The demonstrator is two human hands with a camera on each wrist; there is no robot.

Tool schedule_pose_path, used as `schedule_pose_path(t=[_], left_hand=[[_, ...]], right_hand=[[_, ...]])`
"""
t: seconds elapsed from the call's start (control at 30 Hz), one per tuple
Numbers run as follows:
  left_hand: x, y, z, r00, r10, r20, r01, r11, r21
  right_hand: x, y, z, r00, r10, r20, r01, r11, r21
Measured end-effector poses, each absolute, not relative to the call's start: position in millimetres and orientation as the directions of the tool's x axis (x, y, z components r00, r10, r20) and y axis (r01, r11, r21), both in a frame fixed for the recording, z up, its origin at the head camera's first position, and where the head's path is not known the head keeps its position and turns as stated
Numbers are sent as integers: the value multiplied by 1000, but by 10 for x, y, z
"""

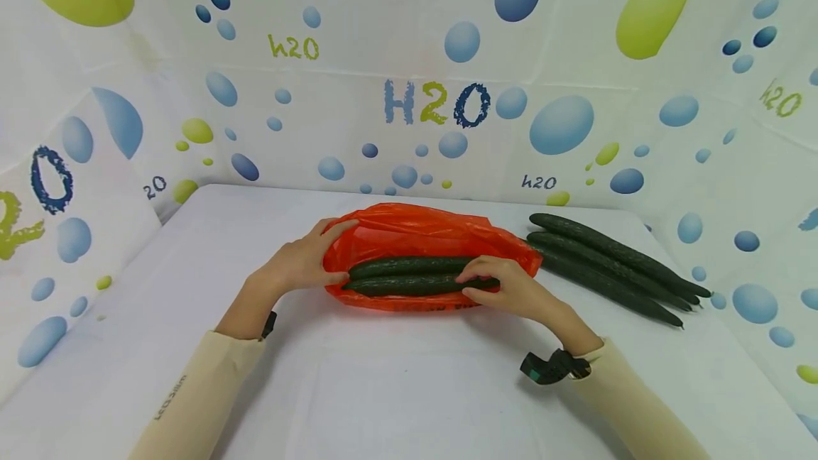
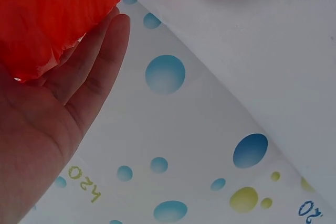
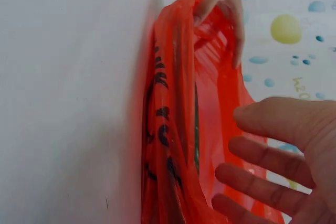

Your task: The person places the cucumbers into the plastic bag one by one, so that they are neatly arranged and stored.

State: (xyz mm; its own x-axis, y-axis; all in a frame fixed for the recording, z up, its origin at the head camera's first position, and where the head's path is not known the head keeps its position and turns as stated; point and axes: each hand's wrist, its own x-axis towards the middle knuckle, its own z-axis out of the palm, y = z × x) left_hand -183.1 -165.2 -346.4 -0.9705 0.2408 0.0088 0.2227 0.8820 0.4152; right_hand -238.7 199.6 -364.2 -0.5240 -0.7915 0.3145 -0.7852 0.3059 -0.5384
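Observation:
A red plastic bag (image 1: 415,222) lies on the table with its mouth open upward, and two long cucumbers (image 1: 402,285) lie side by side in it. My left hand (image 1: 303,261) spans the bag's left end, thumb by the cucumber tips and fingers at the far rim. In the left wrist view, the straight fingers (image 2: 97,72) rest along the outside of the red plastic. My right hand (image 1: 511,289) is over the right end of the cucumbers. The right wrist view shows its fingers (image 3: 262,184) spread and loosely extended, with nothing gripped.
Three more cucumbers (image 1: 613,261) lie slanted on the table to the right, their far ends close to the bag. The white table (image 1: 383,389) meets a hanging cloth (image 1: 358,119) printed with blue and green drops behind and at the sides.

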Motion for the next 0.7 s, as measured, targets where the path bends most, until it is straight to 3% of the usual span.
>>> schedule_pose_path(t=[0.2,0.53,0.7], left_hand=[[-1838,-1648,-3456,-970,242,-7,218,884,414],[-1842,-1643,-3478,-967,253,-5,228,882,413],[-1827,-1647,-3468,-969,248,-7,224,885,408]], right_hand=[[-2361,2164,-3621,-520,-796,310,-773,283,-568],[-2452,2437,-3626,-455,-765,457,-842,201,-501],[-2504,2590,-3575,-435,-759,484,-827,125,-548]])
